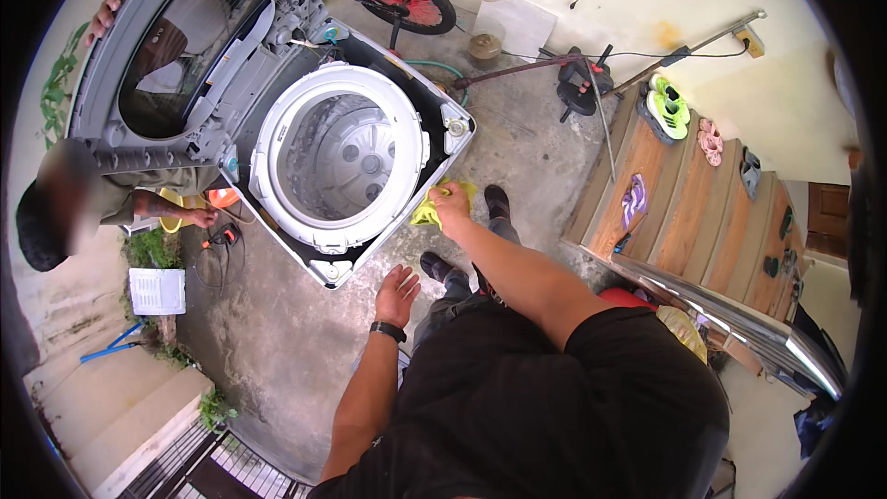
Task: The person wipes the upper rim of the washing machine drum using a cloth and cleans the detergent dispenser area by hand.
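Along the right-hand edge of the washing machine, a yellow cloth is bunched in the person's right hand, its fingers curled over it. The left hand is empty and loosely spread, just right of the machine's nearest corner. Left of the machine, a co-worker's hand holds the edge of the raised top cover. This looks like wiping: a flatter fold and long, even strokes along the edge should serve better, while the left hand could brace the casing, clear of the cover.
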